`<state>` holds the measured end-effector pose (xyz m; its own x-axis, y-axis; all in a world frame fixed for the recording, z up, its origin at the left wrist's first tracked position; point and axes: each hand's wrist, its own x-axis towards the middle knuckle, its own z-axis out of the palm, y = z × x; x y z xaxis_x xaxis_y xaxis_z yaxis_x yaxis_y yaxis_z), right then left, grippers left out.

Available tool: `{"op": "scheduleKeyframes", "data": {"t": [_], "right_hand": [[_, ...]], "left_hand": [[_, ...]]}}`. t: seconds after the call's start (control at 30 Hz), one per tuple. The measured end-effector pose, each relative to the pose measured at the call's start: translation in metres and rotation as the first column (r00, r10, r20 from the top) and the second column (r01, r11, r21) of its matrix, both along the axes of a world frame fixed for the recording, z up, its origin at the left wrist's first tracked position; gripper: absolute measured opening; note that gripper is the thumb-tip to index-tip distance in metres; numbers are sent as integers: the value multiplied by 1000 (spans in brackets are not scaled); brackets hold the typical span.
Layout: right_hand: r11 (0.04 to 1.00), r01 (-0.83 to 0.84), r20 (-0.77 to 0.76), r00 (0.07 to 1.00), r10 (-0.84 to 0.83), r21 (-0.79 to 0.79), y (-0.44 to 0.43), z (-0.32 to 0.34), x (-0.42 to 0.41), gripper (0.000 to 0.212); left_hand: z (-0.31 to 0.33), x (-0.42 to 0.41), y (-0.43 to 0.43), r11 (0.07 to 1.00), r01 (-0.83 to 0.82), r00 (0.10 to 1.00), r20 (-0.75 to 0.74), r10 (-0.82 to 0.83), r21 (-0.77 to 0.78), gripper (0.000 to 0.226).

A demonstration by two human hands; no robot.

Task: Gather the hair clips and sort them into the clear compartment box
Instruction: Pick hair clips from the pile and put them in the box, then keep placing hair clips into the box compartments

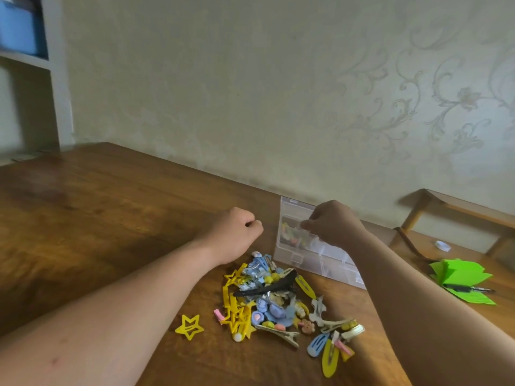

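Nearest us, toward the near edge of the bench (111, 218), the hair clips (278, 305) lie in a loose tangle of yellow, blue and cream pieces, with a yellow star clip (190, 326) a little apart on its left. We judge them light, stiff and springy, some with small glued charms that could snag or snap, so each is best taken by its flat bar between thumb and fingertip and lifted clear of its neighbours; the long black clip (267, 286) lying across the heap would likely drag others with it. Just beyond the pile, our left hand (234, 235) hangs with its grip curled in, thumb against the forefinger, and nothing showing inside it. Farther on, by the far edge under the wall, the clear compartment box (331, 260) sits open with a few clips in one far compartment. Our right hand (334, 224) is over that compartment, fingertips (305, 226) drawn together; whether that grip pinches a clip we cannot tell.
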<state>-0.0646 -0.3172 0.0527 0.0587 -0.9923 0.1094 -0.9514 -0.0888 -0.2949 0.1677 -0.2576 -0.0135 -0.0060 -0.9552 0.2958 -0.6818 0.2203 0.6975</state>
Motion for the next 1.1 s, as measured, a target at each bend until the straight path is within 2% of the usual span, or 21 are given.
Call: {"op": "scheduleKeyframes", "data": {"t": [0.17, 0.33, 0.43, 0.53, 0.6, 0.7, 0.83, 1.1], "right_hand": [[994, 35, 243, 970, -7, -108, 26, 3, -8, 26], [968, -20, 317, 943, 101, -249, 82, 13, -14, 19], [967, -129, 248, 951, 183, -220, 112, 12, -17, 16], [971, -235, 54, 970, 237, -44, 120, 7, -16, 14], [968, -242, -36, 969, 245, 65, 120, 3, -12, 15], [971, -224, -173, 956, 235, 79, 119, -8, -4, 20], [975, -216, -190, 956, 223, 58, 118, -14, 2, 21], [964, -217, -132, 962, 238, 156, 120, -12, 2, 24]], "left_hand": [[1, 0, 1, 1000, 2, 1000, -2, -2, 8, 47], [0, -1, 0, 1000, -9, 1000, 7, 8, 27, 48], [1, -2, 1, 1000, -11, 1000, 16, 11, 28, 48], [4, -3, 3, 1000, -9, 1000, 26, 8, 22, 48], [4, -1, 3, 1000, -9, 1000, 21, 8, 19, 48], [2, -1, 2, 1000, -11, 1000, 22, 11, 17, 48], [4, -4, 4, 1000, -15, 999, 40, 14, 21, 46], [5, -4, 6, 1000, -3, 1000, 19, 3, 28, 44]]}}
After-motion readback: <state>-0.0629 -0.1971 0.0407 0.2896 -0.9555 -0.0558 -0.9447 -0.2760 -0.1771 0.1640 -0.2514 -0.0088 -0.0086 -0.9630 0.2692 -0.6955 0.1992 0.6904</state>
